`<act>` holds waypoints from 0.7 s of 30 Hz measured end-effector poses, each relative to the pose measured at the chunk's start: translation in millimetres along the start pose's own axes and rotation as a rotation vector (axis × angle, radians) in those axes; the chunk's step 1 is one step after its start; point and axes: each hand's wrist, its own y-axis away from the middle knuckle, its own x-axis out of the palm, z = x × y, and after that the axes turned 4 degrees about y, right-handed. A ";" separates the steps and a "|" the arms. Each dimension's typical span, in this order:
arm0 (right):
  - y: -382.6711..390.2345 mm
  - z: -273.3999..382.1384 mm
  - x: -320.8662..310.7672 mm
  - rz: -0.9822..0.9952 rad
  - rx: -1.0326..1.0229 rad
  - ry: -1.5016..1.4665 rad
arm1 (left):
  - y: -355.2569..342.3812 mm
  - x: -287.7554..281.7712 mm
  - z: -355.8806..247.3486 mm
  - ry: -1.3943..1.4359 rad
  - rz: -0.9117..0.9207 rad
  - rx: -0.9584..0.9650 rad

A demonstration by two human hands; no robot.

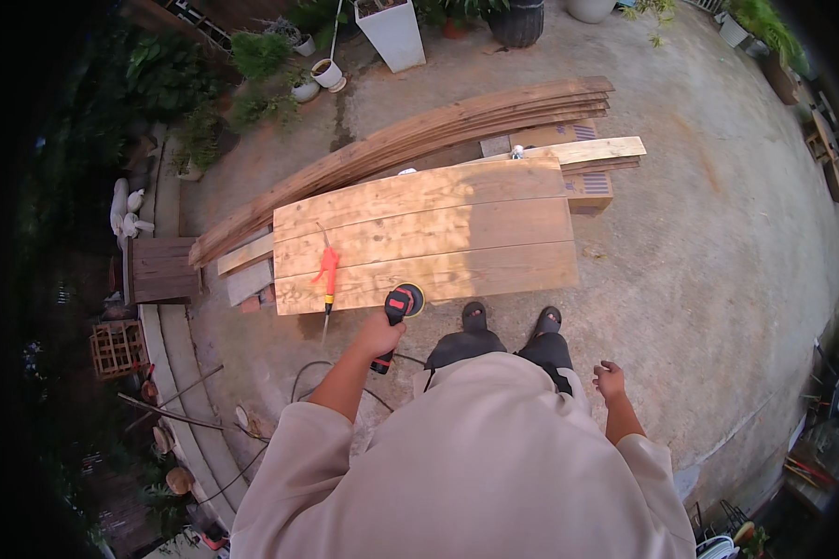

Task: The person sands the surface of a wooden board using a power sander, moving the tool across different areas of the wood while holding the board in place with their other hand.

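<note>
My left hand [379, 335] grips a red and black orbital sander [402, 301] by its body. The sander's round, yellow-rimmed pad overlaps the near edge of a wide wooden panel [419, 219]; whether it touches the wood I cannot tell. The panel is made of several joined boards, lighter on the left and browner on the right. On its left part lies a red air blow gun [328, 266] with a thin nozzle, reaching past the near edge. My right hand [609, 379] hangs at my right side, fingers loosely curled and apart, with nothing visible in it.
Long brown boards [419, 129] are stacked behind the panel. A cardboard box [589, 186] sits under the panel's right end. A black cord [298, 377] runs over the concrete by my left arm. Potted plants [391, 37] stand at the back; a wooden crate [118, 348] is at left.
</note>
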 end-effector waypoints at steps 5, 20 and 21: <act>3.8 12.0 -21.5 0.004 -0.083 0.005 | 9.1 11.5 -13.3 0.217 -0.102 -0.003; 114.7 -54.7 -151.0 0.484 -0.791 0.081 | 24.4 49.6 -60.5 0.412 -0.266 -0.147; 114.0 -53.3 -153.5 0.492 -0.777 0.067 | 27.2 52.0 -64.5 0.387 -0.239 -0.148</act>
